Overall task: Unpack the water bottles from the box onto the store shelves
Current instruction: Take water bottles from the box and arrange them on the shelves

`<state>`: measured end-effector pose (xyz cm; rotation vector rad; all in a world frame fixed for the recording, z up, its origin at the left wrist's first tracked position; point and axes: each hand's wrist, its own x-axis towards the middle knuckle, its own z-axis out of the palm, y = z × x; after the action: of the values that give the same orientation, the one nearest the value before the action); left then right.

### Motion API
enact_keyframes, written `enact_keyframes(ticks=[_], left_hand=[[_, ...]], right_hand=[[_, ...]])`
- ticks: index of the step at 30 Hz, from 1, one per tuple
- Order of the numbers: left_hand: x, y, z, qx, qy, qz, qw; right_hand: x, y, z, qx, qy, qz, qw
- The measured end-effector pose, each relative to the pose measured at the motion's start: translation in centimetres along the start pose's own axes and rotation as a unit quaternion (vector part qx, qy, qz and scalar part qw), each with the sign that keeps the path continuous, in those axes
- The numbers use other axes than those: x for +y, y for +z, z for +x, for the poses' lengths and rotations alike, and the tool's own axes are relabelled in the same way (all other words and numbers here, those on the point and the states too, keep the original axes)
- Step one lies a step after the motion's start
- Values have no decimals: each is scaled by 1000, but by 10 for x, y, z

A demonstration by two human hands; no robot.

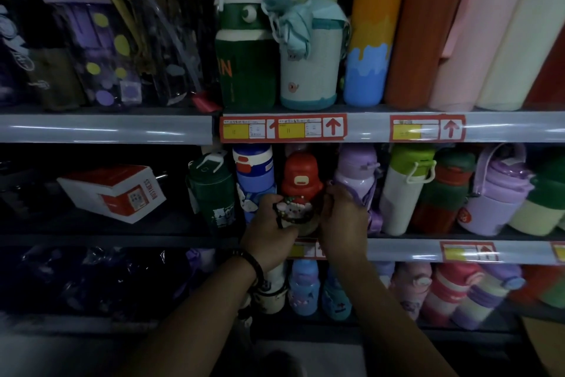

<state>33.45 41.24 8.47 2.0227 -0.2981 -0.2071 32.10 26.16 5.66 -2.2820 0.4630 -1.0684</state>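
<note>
Head: red-capped bottle [301,178], cartoon front

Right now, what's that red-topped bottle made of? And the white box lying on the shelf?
The red-topped bottle: its cap looks like moulded plastic, smooth with a soft sheen; the body is hidden by the left hand and right hand, so I can't tell. The white box: probably printed cardboard, matte, with crisp folded edges.

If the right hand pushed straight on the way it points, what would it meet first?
Probably the lilac bottle: the right hand points up and inward beside the red-capped bottle, and the lilac one stands close ahead of it. Depth is unclear in this dim view.
</note>
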Motion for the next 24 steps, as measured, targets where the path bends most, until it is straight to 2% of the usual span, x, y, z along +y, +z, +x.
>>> enact_keyframes(ticks=[6,10,17,21,24], left_hand=[[-3,2,5,17,18,17,1000],[2,2,1,14,17,13,1000],[5,2,-4,3,6,3,1000],[5,1,-5,-15,-20,-20,999],[4,3,-5,-16,-21,-20,999]], right_hand=[[-6,4,-9,-17,18,44,999],[-7,3,-20,-34,63,100,992],[-4,-3,-20,-33,26,96,995],[1,-1,-23,-83,5,98,992],[4,-3,-26,-89,8,99,991]])
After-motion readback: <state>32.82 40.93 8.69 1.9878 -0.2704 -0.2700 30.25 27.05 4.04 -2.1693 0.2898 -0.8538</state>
